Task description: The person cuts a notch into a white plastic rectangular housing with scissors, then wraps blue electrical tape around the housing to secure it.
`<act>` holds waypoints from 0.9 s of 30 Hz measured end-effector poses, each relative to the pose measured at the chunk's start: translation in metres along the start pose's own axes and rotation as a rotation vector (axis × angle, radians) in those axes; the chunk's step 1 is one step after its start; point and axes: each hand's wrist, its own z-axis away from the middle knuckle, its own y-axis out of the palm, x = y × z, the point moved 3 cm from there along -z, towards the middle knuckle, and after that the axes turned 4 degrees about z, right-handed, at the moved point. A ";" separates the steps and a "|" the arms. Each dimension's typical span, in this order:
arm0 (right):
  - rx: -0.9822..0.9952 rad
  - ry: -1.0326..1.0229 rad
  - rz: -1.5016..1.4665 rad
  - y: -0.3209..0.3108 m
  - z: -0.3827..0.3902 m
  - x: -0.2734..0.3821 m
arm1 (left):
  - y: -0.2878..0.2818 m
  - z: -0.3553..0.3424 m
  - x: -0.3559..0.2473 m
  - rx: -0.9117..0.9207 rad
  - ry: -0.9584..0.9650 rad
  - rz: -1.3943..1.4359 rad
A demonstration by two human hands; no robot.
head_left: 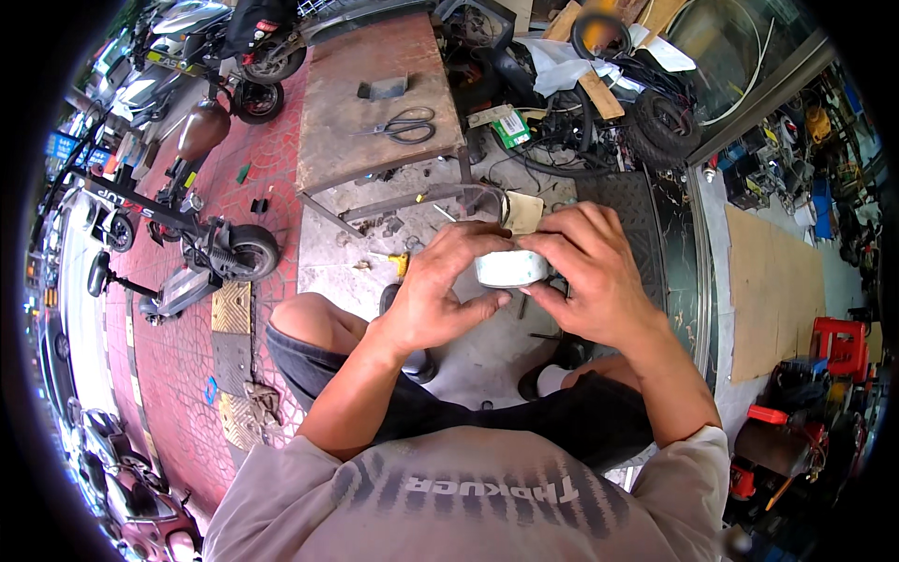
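Observation:
Between my two hands, above my lap, is a small pale, whitish object with rounded ends (511,270); it could be a roll of tape, but its kind is not clear. My left hand (448,288) grips its left end with the thumb below and the fingers curled over the top. On the right end, my right hand (592,273) closes with bent fingers and thumb. The fingers cover both ends of the object. Just beyond the hands shows a beige flat piece (523,214), partly hidden by them.
Black-handled scissors (405,126) and a dark bracket-like piece (384,86) lie on a worn low table (328,140) ahead. A yellow tool (399,263) is on the floor. Cables, tyres (659,126) and a green box (511,129) pile up beyond. Scooters (253,251) stand at left.

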 end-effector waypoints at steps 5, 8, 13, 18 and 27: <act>0.003 0.008 -0.003 0.002 0.003 0.002 | 0.000 0.007 0.006 0.025 -0.049 0.054; -0.010 0.041 0.001 -0.002 0.003 0.001 | 0.001 0.012 0.010 -0.023 -0.089 0.151; -0.030 0.051 -0.026 -0.006 0.003 -0.003 | -0.003 0.013 0.007 -0.038 -0.104 0.221; -0.019 0.002 -0.002 -0.004 0.001 0.002 | 0.000 0.012 0.004 0.004 -0.113 0.149; 0.007 -0.046 0.000 0.007 0.003 0.009 | 0.007 0.020 0.022 0.038 -0.321 0.512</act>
